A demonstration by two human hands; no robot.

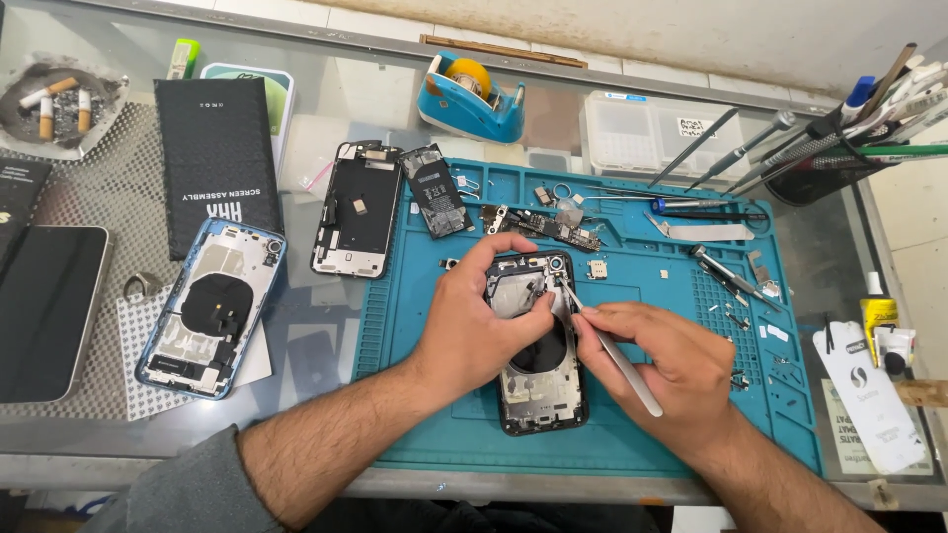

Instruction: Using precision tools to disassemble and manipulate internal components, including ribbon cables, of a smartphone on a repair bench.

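Your left hand [474, 321] pinches the top edge of the opened black phone housing [538, 380] lying on the teal repair mat [612, 434] on the desk. Your right hand [671, 365] grips thin metal tweezers [612, 350]. The housing looks light, rigid, with fragile internals; hold its frame edges.

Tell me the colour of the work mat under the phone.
Teal-blue mat, best seen in the head view.

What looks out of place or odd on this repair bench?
The ashtray with cigarette butts at the far left corner sits beside open phone parts. Loose screws lie scattered on the blue mat, right of the opened phone.
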